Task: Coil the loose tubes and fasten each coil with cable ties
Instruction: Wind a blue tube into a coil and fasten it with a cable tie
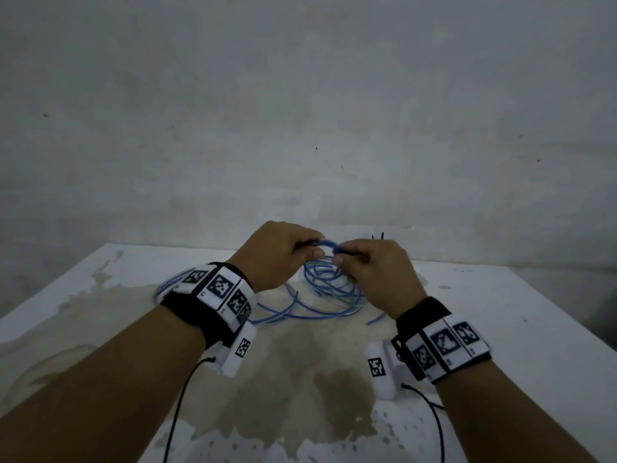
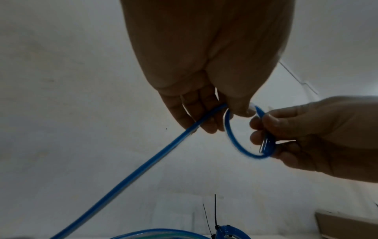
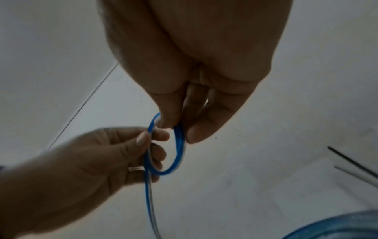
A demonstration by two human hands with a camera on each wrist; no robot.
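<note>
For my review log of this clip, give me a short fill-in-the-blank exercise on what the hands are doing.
1. Both hands hold a small loop of ____ tube.
2. The left hand and right hand are raised above the ____.
3. The black cable ties on the finished coil point ____.

Missing words: blue; table; upward

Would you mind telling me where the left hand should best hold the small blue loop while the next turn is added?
Probably at the crossing on the near side of the small loop, where the long tube runs off. The left hand pinches there from the left, and the right hand holds the opposite side, so the turns should stay stacked.
</note>
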